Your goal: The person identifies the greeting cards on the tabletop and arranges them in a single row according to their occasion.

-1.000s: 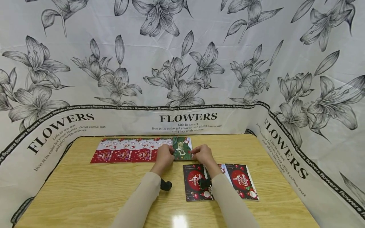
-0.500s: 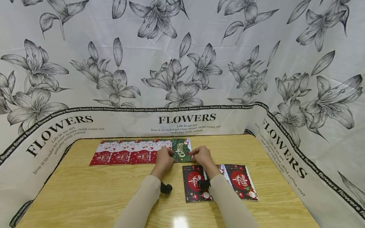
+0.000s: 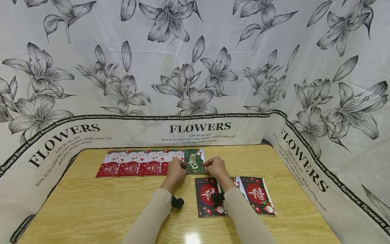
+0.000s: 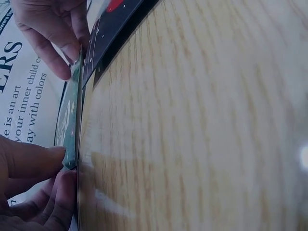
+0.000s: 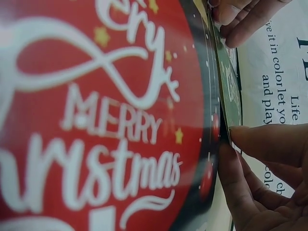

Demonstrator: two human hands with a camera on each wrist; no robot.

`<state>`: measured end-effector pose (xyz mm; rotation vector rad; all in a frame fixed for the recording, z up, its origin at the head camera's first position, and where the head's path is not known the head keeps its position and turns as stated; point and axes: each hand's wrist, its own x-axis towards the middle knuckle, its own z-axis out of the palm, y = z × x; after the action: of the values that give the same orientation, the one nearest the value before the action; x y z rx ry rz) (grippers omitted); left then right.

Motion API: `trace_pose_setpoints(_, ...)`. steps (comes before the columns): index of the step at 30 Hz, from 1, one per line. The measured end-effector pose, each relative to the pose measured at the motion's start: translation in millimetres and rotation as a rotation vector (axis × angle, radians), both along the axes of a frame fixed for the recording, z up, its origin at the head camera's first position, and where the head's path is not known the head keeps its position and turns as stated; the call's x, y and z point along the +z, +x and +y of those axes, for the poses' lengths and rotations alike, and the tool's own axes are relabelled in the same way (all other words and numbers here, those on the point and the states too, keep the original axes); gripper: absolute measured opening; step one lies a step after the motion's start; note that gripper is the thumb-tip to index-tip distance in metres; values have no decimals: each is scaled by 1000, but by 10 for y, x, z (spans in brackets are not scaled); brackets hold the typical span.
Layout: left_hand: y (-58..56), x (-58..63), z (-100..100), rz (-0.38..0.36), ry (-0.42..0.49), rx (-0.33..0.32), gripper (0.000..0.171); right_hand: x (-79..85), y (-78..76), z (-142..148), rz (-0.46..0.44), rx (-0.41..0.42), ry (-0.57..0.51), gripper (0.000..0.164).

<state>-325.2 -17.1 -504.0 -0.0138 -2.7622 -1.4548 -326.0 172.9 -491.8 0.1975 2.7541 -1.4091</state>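
Note:
A green Christmas card point(image 3: 195, 161) with gold lettering lies at the right end of a row of red-and-white Christmas cards point(image 3: 131, 166). My left hand point(image 3: 176, 171) pinches its near left corner, thumb above and fingers below, as the left wrist view shows. At the near right corner, my right hand point(image 3: 216, 167) pinches it between thumb point(image 5: 269, 144) and fingers. Seen edge-on in the right wrist view, the green card point(image 5: 230, 91) stretches between both hands.
Dark Christmas cards with red circles point(image 3: 258, 193) lie nearer on the right, partly under my right forearm. The wooden table point(image 3: 100, 210) ends at a white flower-print cloth point(image 3: 201, 130) at the back and sides. Small black devices point(image 3: 177, 202) sit at the wrists.
The head view has shifted slightly. Both hands keep their hold on the green card, and the right fingers have moved a touch along its right edge.

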Motion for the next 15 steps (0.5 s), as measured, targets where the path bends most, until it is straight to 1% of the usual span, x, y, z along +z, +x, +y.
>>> trace_pose_setpoints(5, 7, 15, -18, -22, 3, -36, 29, 9, -2, -11, 29, 1, 47, 18)
trace_pose_setpoints(10, -1, 20, -35, -10, -10, -70, 31, 2, -12, -21, 46, 5, 98, 17)
trace_pose_setpoints(15, 1, 10, -45, -2, -18, -87, 32, -4, -13, -32, 38, 2, 95, 16)
